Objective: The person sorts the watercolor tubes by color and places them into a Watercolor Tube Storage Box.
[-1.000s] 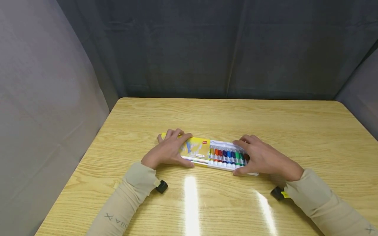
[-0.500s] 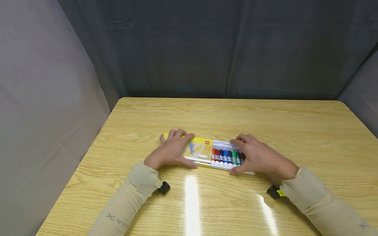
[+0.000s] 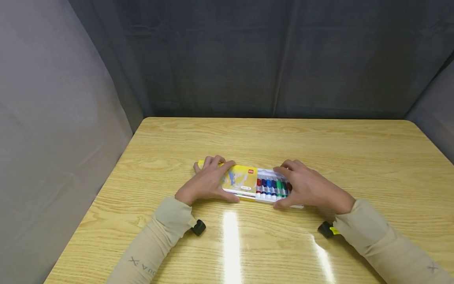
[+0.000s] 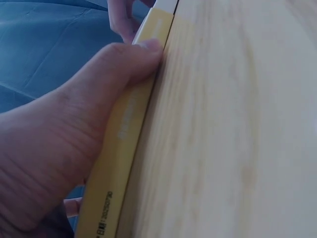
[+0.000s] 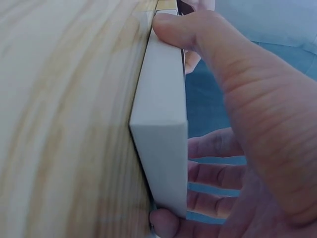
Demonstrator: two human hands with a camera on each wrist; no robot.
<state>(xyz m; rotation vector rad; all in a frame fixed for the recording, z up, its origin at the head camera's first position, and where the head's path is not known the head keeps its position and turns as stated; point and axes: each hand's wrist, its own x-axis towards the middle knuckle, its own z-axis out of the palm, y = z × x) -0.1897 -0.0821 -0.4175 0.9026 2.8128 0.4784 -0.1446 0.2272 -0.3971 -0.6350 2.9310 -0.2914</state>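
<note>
A yellow cardboard sleeve (image 3: pixel 239 179) lies on the table with a white tray (image 3: pixel 264 172) partly out of its right end. Paint tubes (image 3: pixel 268 187) in red, blue and green stand in a row in the tray's exposed part. My left hand (image 3: pixel 207 181) grips the sleeve, thumb along its near side (image 4: pixel 136 104) and fingers over the far side. The white tray's outer end is held by my right hand (image 3: pixel 305 184), its thumb on the near wall (image 5: pixel 161 84) and its fingers across the far side. That hand hides the rightmost tubes.
The wood-grain table (image 3: pixel 170 138) extends around the box on every side. A dark curtain (image 3: pixel 213 59) hangs behind its far edge, and a grey one (image 3: pixel 53 118) stands on the left.
The right hand has moved left with the tray, which has slid further into the sleeve, so fewer tubes show. The left hand and sleeve have shifted slightly right.
</note>
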